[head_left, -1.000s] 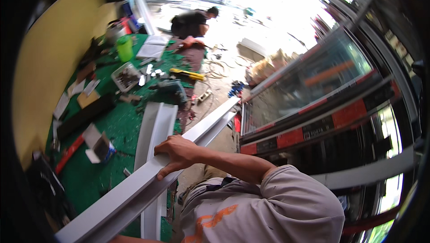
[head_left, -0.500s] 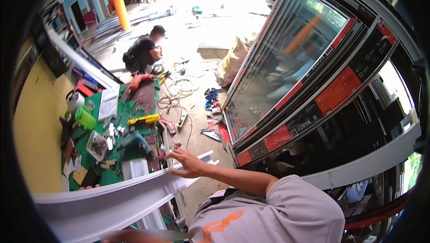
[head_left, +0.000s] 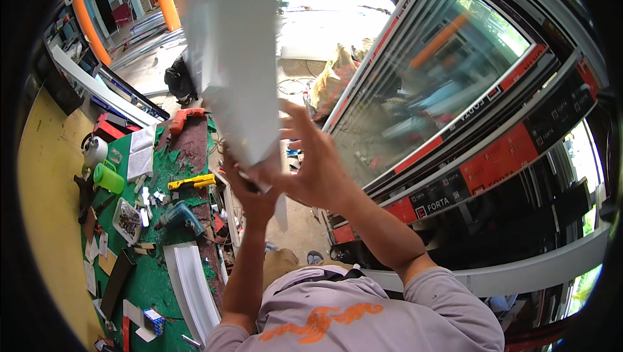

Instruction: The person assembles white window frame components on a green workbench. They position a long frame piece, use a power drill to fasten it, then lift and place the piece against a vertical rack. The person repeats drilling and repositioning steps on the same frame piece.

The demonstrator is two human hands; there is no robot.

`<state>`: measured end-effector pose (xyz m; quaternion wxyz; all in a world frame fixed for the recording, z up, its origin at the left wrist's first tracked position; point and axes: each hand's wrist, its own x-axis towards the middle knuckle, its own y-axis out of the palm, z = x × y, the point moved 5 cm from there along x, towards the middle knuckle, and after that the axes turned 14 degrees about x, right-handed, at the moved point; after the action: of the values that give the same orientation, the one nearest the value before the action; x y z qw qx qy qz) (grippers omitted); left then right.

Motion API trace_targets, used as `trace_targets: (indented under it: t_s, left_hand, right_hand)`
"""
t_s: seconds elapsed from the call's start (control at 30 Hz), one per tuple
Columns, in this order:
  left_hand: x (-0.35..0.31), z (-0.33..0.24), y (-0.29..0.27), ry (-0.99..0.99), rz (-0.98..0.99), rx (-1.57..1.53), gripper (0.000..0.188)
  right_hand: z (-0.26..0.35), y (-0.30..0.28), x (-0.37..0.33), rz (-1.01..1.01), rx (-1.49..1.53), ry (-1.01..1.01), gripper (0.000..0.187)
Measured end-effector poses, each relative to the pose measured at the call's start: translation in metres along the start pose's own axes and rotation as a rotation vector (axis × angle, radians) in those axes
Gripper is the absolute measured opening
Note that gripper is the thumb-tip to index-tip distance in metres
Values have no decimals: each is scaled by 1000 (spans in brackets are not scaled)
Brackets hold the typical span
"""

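Workshop, green worktable (head_left: 152, 280) (rather littered), power drill (head_left: 185, 218), framed glass panel (head_left: 428, 86)

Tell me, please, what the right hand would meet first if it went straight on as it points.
The right hand would probably meet the raised white profile first; blur leaves depth unclear.

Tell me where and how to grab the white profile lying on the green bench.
Probably across its visible middle, from above: the white profile lies along the green bench, its upper face exposed, and its long, ridged shape should suit a pinch across the two long edges.
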<state>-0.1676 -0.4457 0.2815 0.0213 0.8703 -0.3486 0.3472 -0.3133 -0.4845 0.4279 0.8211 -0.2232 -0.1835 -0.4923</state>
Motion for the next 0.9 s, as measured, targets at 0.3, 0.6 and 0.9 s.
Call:
trace_targets:
  t_s: [0.3, 0.6, 0.9]
  left_hand:
    - [73, 89, 98, 98, 530, 266, 115]
    - [-8, 312, -70, -719, 664, 231, 46]
    - [-15, 350, -128, -806, 425, 294, 34]
  right_hand:
    - [-144, -50, 70, -345, 39, 207, 49]
    - [-296, -151, 85, -571, -57, 232, 43]
    - [-337, -219, 117, -709, -135, 340, 43]
